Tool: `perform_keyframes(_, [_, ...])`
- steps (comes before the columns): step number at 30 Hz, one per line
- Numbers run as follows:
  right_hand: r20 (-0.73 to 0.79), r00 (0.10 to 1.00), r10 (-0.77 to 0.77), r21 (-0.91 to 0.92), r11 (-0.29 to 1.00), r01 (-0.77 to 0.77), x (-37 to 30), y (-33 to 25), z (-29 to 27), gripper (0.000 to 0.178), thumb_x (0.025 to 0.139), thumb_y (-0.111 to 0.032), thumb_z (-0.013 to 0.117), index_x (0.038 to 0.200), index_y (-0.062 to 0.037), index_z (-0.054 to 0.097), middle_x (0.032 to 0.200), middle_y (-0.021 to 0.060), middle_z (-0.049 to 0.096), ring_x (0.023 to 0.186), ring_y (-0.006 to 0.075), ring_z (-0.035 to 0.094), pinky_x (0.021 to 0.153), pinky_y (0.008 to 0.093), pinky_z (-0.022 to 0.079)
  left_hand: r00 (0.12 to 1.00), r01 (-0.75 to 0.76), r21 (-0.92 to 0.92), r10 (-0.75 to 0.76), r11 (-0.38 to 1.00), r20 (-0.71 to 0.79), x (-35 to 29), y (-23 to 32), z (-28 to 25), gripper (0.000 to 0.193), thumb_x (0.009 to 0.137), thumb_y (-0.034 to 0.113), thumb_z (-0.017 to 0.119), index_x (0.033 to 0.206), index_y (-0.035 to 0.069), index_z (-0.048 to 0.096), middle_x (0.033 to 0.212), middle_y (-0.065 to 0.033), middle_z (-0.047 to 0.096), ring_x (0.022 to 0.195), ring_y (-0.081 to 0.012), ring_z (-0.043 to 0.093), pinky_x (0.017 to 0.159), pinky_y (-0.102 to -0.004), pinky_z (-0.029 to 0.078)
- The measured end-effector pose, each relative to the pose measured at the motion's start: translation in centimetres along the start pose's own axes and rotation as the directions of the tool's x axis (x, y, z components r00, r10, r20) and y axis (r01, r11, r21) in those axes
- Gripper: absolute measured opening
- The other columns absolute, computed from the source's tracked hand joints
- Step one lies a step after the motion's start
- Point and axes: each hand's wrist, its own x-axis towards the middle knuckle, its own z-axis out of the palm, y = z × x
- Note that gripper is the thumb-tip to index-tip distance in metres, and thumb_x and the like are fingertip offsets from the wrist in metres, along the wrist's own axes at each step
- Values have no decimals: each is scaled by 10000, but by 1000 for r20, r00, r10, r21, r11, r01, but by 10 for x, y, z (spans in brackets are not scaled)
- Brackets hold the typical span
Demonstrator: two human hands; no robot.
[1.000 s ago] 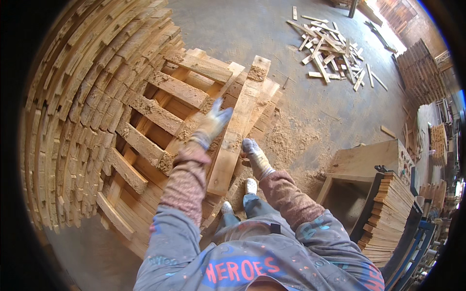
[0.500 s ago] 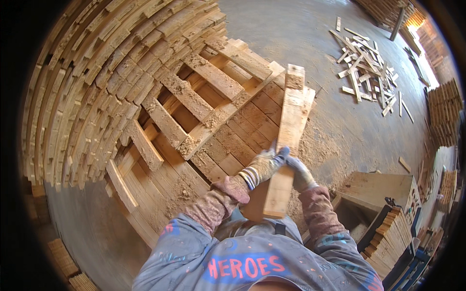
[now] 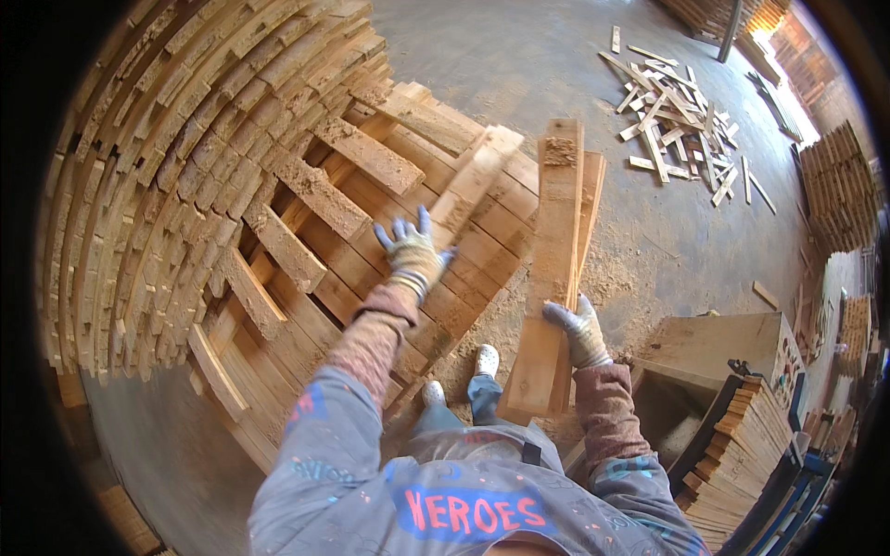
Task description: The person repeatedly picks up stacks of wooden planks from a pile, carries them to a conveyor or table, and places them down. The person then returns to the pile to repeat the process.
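My right hand (image 3: 579, 334), in a pale glove with bluish fingertips, is closed on the edge of wooden boards (image 3: 554, 232). At least two boards lie face to face there, held lengthwise in front of me. My left hand (image 3: 413, 255), gloved alike, is open with its fingers spread above the layer of boards (image 3: 375, 269). Nearest to its fingers is the lower end of a loose board (image 3: 477, 181) lying slanted on that layer. Whether the fingers touch this board I cannot tell. Several sawdust-covered boards (image 3: 320, 199) lie crosswise to the left.
A tall, curving stack of boards (image 3: 185, 157) rises at the left. Scrap slats (image 3: 681, 120) lie scattered on the floor at the far right. A box-like wooden bin (image 3: 714, 347) and a pile of short boards (image 3: 742, 463) stand close on my right. Sawdust (image 3: 621, 287) covers nearby floor.
My left hand has left the held boards and moved left, its fingers spreading. The long crosswise board on the layer has shifted, now lying slanted at the right. My right hand keeps hold of the boards.
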Motion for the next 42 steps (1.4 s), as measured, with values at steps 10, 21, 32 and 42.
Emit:
perform_keyframes(10, [-144, 968, -206, -738, 674, 34, 20, 38, 110, 1147, 603, -242, 1018, 1467, 74, 333, 1360, 236, 570, 1189, 306, 617, 1038, 381, 530, 971, -9, -817, 199, 577, 130, -33, -22, 29, 987, 894, 734, 606, 1578, 74, 345, 1399, -275, 575, 1323, -334, 520, 1125, -418, 397])
perform_keyframes(21, [83, 994, -72, 134, 989, 61, -36, 96, 130, 1244, 661, -104, 975, 1560, -50, 116, 1356, 162, 593, 1187, 244, 622, 1031, 391, 527, 891, 102, -994, 449, -48, 70, -110, -49, 65, 770, 880, 398, 814, 1412, -50, 483, 1199, -182, 686, 1083, -272, 674, 947, -379, 567])
perform_keyframes(32, [-195, 930, -310, 36, 946, 323, -275, 59, 35, 1462, 659, -122, 977, 1636, -86, -110, 1485, 171, 480, 1307, 217, 498, 1130, 338, 421, 536, 291, -929, 844, -229, -40, -318, 32, -83, 737, 895, -16, 747, 1489, 33, 313, 1280, -166, 623, 1104, -251, 674, 912, -340, 605])
perform_keyframes(42, [-828, 302, -472, -209, 761, 615, -649, 142, -69, 692, 988, -314, 699, 1538, -100, 338, 1399, 150, 534, 1266, 245, 566, 1050, 421, 526, -455, 21, -976, 867, -218, -204, -638, 265, -127, 1201, 769, 121, 894, 1633, 30, 65, 1551, -164, 405, 1381, -240, 459, 1104, -359, 452])
